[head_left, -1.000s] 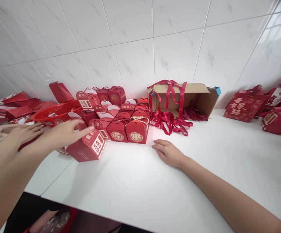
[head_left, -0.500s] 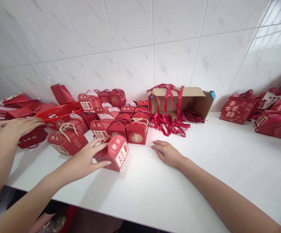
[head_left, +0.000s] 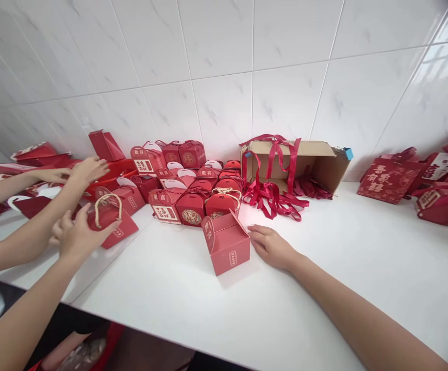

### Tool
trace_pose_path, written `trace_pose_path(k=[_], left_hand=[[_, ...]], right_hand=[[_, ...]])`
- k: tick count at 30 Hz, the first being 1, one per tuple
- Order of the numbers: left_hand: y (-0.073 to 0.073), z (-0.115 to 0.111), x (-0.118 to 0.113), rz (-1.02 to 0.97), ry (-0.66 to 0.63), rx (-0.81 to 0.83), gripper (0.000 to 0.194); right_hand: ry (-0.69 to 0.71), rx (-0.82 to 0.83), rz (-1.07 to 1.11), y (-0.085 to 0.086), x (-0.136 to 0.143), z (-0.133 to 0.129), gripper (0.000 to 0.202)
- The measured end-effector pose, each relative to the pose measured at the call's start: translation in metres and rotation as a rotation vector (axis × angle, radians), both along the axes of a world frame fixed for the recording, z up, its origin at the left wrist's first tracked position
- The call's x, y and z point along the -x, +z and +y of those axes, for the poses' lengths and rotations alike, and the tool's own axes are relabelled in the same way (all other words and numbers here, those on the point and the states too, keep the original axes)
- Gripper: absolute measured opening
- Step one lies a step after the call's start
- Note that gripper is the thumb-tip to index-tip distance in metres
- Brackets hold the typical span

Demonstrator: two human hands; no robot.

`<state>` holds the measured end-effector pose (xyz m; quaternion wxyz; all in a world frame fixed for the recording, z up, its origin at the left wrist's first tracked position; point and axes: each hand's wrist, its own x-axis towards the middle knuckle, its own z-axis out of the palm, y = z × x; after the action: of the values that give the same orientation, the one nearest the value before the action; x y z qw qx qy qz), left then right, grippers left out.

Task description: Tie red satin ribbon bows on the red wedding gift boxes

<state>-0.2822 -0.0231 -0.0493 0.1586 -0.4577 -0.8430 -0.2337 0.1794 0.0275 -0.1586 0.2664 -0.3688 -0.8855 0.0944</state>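
Left arm point(head_left: 34, 314) stretched forward from lower left; left hand point(head_left: 77, 236) back upward, fingers curved and spread, thumb well apart. Right arm point(head_left: 343, 309) angled inward; right hand point(head_left: 270, 247) palm down, fingers loosely bent.

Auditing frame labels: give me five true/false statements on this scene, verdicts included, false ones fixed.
1. The left hand is at the rope-handled red box. True.
2. The right hand rests on the white table. True.
3. Pink ribbons hang over the cardboard box. True.
4. The cardboard box is shut. False: its open side faces the camera.
5. The right hand grips the ribbons. False: it lies beside a red box without a handle.
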Motion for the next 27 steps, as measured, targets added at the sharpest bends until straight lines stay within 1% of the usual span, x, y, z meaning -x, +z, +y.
trace_pose_path(k=[1,3,5,7,9,12,14,16,17,19,20,22,24,25,27], left_hand=[[-0.002,-0.001,0.009,-0.007,-0.044,0.024,0.085],[-0.006,-0.002,0.018,0.0,-0.142,0.041,0.072],[-0.01,-0.004,0.019,0.029,-0.201,0.028,0.061],[-0.012,-0.005,0.014,0.057,-0.237,0.007,0.056],[-0.011,-0.009,0.003,0.049,-0.281,-0.041,0.053],[-0.006,-0.019,-0.022,-0.028,-0.353,-0.106,0.055],[-0.006,-0.027,-0.041,-0.07,-0.423,-0.103,0.057],[-0.01,-0.035,-0.059,-0.09,-0.55,-0.06,0.06],[-0.014,-0.038,-0.067,-0.094,-0.629,-0.012,0.061],[-0.024,-0.039,-0.082,-0.09,-0.771,0.086,0.062],[-0.028,-0.038,-0.088,-0.085,-0.815,0.112,0.061],[-0.035,-0.031,-0.096,-0.068,-0.853,0.103,0.058],[-0.038,-0.021,-0.1,-0.039,-0.875,0.099,0.06],[-0.037,-0.016,-0.103,-0.007,-0.877,0.117,0.064],[-0.031,-0.013,-0.11,0.111,-0.839,0.107,0.081]], right_hand=[[-0.001,-0.002,0.002,0.0,0.0,0.0,0.032],[-0.006,-0.004,0.005,0.0,0.0,0.0,0.032],[-0.01,-0.002,0.002,0.0,0.0,0.0,0.032],[-0.009,-0.002,0.0,0.0,0.0,0.0,0.032],[-0.005,-0.007,0.003,0.0,0.0,0.0,0.032],[-0.004,-0.019,0.016,0.0,0.001,-0.001,0.031],[-0.011,-0.02,0.022,0.0,0.001,-0.001,0.032],[-0.015,-0.015,0.018,0.0,0.001,-0.001,0.032],[-0.014,-0.011,0.013,0.0,0.001,-0.001,0.032],[-0.011,-0.007,0.007,0.001,0.001,-0.001,0.032],[-0.01,-0.008,0.009,0.001,0.001,0.0,0.032],[-0.006,-0.015,0.016,0.001,0.001,0.0,0.031],[-0.009,-0.021,0.021,0.003,0.001,-0.002,0.031],[-0.01,-0.025,0.026,0.004,0.001,-0.004,0.032],[0.008,-0.036,0.066,0.009,0.002,-0.009,0.035]])
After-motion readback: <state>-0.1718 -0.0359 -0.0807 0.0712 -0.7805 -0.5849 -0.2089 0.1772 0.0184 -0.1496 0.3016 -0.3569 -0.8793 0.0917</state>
